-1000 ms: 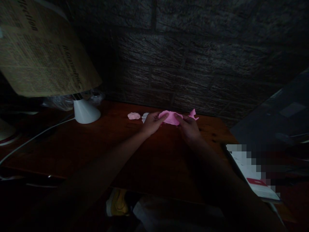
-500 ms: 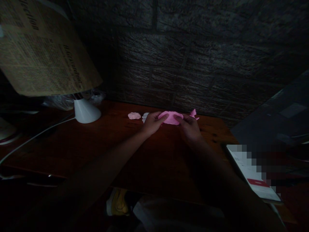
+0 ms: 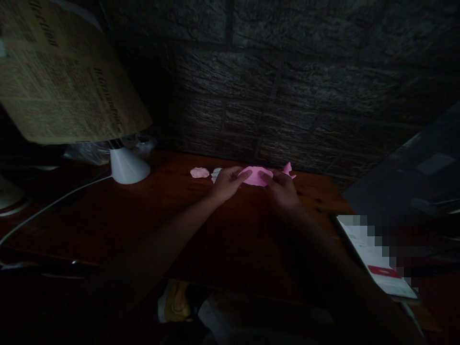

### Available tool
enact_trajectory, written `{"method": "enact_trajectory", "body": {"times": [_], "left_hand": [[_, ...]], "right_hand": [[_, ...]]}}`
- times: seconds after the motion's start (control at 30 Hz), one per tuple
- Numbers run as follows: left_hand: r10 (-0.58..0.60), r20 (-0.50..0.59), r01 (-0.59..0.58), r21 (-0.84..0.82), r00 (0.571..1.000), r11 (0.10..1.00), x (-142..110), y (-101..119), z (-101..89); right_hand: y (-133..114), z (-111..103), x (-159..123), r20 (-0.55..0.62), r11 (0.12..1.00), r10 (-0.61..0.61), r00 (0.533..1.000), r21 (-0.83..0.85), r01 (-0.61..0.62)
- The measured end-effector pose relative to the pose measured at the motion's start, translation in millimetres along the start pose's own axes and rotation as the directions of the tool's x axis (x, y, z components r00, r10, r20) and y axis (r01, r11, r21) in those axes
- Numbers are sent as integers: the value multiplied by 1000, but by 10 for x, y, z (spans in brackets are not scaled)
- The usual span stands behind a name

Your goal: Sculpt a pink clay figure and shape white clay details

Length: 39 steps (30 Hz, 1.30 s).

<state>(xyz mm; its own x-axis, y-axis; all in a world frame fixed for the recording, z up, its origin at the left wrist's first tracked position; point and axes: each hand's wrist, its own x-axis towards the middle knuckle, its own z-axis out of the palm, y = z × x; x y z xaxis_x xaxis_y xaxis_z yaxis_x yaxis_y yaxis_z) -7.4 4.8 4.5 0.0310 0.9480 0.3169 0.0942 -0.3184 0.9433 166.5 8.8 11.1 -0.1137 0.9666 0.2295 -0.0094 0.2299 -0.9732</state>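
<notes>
A flat, roundish bright pink piece that looks like modelling clay is stretched between my two hands, above the far part of the wooden table. My left hand pinches its left edge, thumb on top. On its right edge the thumb and fingers of my right hand are closed the same way. A pale pink flat lump lies to the left. Beside my left hand is a white piece, partly hidden by it. Behind my right hand another pink piece sticks up, its lower part covered.
A lamp with a white base and newsprint shade stands at the left, its white cable running over the table. A dark brick wall rises behind. At the right lies a tablet-like screen, partly pixelated.
The pink piece's left edge shows slightly less beside my left thumb. Otherwise both hands keep almost the same place and grip.
</notes>
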Motion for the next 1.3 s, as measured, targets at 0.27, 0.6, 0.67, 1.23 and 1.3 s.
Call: {"method": "enact_trajectory", "body": {"times": [0.27,0.6,0.67,1.23,1.3], "left_hand": [[-15,-34,12,-73,999,997,-1,-20,-1],[13,-5,-13,-87,1000,996,7,-42,31],[15,-24,-18,-106,1000,994,8,-29,33],[-11,-146,-9,-137,989,991,28,-23,18],[-30,-136,10,-144,990,990,30,-28,23]], "right_hand": [[19,24,-7,28,996,47,998,69,-49],[12,-12,17,-42,987,-76,996,-145,69],[-14,-17,16,-40,982,-87,995,-169,79],[-65,18,-23,-64,970,-113,992,-221,96],[-69,13,-23,-60,969,-115,992,-227,98]]}}
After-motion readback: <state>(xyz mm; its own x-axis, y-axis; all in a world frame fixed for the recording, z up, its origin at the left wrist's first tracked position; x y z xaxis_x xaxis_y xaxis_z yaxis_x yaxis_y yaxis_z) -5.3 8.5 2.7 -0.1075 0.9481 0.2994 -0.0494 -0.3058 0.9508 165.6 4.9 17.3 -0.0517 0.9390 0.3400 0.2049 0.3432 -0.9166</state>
